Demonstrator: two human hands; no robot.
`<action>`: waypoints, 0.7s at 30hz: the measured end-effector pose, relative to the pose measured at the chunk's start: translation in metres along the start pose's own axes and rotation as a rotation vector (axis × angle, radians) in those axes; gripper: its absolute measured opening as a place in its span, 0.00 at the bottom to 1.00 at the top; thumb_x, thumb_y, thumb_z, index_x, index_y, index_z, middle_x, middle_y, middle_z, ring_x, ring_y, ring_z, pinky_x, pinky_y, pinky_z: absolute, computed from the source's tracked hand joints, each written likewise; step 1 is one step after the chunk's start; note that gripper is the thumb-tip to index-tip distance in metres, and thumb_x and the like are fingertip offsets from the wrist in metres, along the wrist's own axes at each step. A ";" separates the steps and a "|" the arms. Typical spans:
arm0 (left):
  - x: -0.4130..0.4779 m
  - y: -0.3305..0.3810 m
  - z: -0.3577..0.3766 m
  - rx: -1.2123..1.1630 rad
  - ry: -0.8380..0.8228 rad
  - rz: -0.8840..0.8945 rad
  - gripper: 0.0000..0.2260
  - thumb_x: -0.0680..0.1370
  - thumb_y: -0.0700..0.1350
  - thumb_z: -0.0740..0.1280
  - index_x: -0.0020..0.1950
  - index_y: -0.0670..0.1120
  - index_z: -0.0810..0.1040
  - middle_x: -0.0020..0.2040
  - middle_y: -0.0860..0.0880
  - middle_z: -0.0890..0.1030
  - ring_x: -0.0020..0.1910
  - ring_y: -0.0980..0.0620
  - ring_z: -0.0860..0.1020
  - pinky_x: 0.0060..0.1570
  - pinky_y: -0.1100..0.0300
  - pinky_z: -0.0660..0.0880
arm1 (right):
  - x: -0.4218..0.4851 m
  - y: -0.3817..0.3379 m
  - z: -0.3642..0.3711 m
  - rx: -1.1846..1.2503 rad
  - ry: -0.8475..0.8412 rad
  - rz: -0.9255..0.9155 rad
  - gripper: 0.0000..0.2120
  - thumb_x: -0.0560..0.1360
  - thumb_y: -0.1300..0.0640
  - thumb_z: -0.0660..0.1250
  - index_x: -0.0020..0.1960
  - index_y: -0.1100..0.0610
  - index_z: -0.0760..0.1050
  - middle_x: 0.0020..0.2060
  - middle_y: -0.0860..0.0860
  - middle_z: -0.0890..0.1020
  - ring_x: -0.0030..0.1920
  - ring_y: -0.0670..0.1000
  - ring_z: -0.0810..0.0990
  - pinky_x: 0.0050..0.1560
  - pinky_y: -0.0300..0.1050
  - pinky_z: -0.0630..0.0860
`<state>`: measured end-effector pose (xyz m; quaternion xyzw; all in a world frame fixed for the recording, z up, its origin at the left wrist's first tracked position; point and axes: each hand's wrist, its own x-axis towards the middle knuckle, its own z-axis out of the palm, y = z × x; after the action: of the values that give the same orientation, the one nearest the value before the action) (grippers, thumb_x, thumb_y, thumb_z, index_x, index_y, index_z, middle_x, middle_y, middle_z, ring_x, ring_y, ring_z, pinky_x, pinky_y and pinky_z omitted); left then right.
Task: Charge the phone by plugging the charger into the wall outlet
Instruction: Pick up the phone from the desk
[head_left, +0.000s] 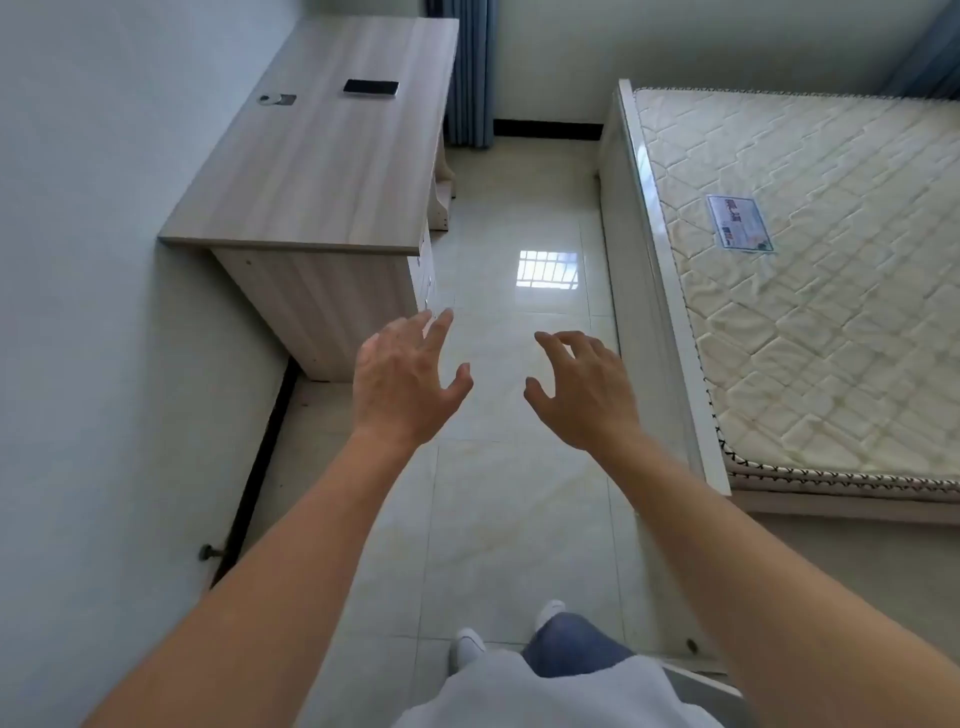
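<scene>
A dark phone (371, 88) lies flat on the far part of a light wooden desk (322, 171) against the left wall. A small white and grey object (277, 99), possibly the charger, sits to the left of the phone near the wall. My left hand (402, 382) and my right hand (584, 389) are stretched out in front of me over the tiled floor, fingers spread, holding nothing. Both hands are well short of the desk top. No wall outlet shows in this view.
A bare quilted mattress (810, 270) on a white bed frame fills the right side. A glossy tiled aisle (519, 291) runs between desk and bed. Blue curtains (470, 73) hang at the far wall. A doorstop (207, 552) sticks out low on the left wall.
</scene>
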<state>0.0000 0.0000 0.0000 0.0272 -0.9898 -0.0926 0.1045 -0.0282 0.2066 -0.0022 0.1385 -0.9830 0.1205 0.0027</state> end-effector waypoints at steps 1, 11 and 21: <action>0.005 0.002 0.000 -0.014 -0.025 0.011 0.30 0.76 0.62 0.57 0.75 0.51 0.68 0.71 0.46 0.75 0.68 0.44 0.72 0.65 0.43 0.70 | 0.004 0.003 -0.001 0.013 0.004 0.000 0.28 0.76 0.44 0.63 0.73 0.53 0.66 0.67 0.56 0.75 0.67 0.59 0.73 0.67 0.55 0.69; 0.106 0.031 0.044 0.017 -0.029 0.046 0.31 0.75 0.63 0.54 0.75 0.51 0.68 0.71 0.46 0.75 0.69 0.44 0.72 0.66 0.42 0.70 | 0.098 0.061 0.002 0.017 0.017 0.023 0.27 0.76 0.44 0.62 0.73 0.52 0.66 0.68 0.55 0.74 0.68 0.58 0.72 0.68 0.55 0.68; 0.261 0.106 0.087 0.026 -0.060 0.018 0.29 0.77 0.61 0.60 0.76 0.52 0.66 0.72 0.46 0.73 0.70 0.44 0.71 0.67 0.42 0.71 | 0.241 0.160 -0.027 0.032 0.007 0.023 0.28 0.76 0.44 0.63 0.73 0.52 0.66 0.68 0.55 0.75 0.68 0.58 0.72 0.69 0.56 0.68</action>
<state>-0.2772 0.1003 -0.0106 0.0168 -0.9938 -0.0797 0.0752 -0.3043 0.2964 -0.0046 0.1267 -0.9824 0.1369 0.0025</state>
